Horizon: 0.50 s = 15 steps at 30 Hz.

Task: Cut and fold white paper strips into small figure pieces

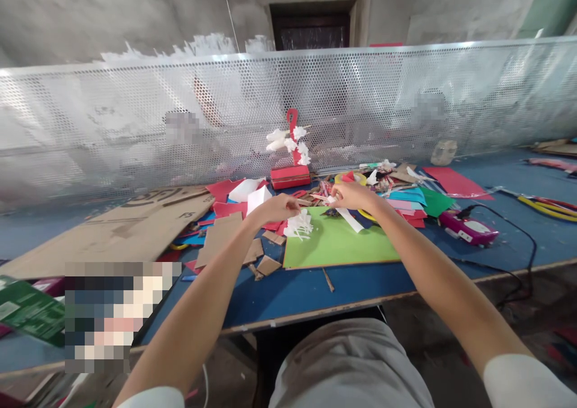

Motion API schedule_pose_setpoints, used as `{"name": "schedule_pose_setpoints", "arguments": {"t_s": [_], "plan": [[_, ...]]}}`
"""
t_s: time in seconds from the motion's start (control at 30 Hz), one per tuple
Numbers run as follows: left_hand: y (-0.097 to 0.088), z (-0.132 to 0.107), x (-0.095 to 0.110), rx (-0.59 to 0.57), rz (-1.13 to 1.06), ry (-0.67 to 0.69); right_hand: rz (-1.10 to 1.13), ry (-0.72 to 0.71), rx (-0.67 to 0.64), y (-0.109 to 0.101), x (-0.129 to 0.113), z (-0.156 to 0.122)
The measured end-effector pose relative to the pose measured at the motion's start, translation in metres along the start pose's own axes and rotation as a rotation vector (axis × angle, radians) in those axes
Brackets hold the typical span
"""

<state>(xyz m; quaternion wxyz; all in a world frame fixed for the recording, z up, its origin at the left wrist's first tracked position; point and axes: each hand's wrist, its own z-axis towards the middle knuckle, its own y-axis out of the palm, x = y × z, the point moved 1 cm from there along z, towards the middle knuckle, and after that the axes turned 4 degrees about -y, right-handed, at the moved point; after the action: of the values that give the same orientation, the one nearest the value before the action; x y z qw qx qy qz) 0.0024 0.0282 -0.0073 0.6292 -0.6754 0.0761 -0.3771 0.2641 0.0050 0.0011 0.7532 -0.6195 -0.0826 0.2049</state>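
Note:
My left hand (276,207) is closed in a pinch on a fringed white paper piece (299,225) that hangs over a green sheet (339,243) on the blue table (315,291). My right hand (353,196) is closed too, pinching a thin stick (315,197) that runs across to the left hand, with a white paper strip (350,219) drooping below it. Both hands are stretched out over the far edge of the green sheet.
Behind the hands stands a red paper model with white flowers (291,155). Coloured paper scraps (412,200) lie to the right, a pink glue gun (469,228) with a black cord beside them. Cardboard sheets (121,231) lie left. A perforated metal screen (406,101) borders the table's far side.

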Motion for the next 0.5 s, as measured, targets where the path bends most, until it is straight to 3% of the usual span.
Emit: {"name": "schedule_pose_setpoints", "arguments": {"t_s": [0.13, 0.3, 0.43, 0.5], "plan": [[0.0, 0.0, 0.0, -0.007, 0.007, 0.001, 0.007, -0.004, -0.075, 0.0, -0.001, -0.001], [-0.001, 0.0, 0.002, 0.124, -0.066, -0.027, 0.076, -0.036, 0.004, 0.001, 0.003, 0.001], [-0.001, 0.001, 0.008, 0.263, -0.151, 0.033, 0.514, -0.135, 0.128, 0.0, 0.001, 0.003], [0.001, 0.001, 0.017, 0.263, -0.276, 0.107, 0.788, -0.192, 0.161, -0.002, -0.007, 0.004]]}}
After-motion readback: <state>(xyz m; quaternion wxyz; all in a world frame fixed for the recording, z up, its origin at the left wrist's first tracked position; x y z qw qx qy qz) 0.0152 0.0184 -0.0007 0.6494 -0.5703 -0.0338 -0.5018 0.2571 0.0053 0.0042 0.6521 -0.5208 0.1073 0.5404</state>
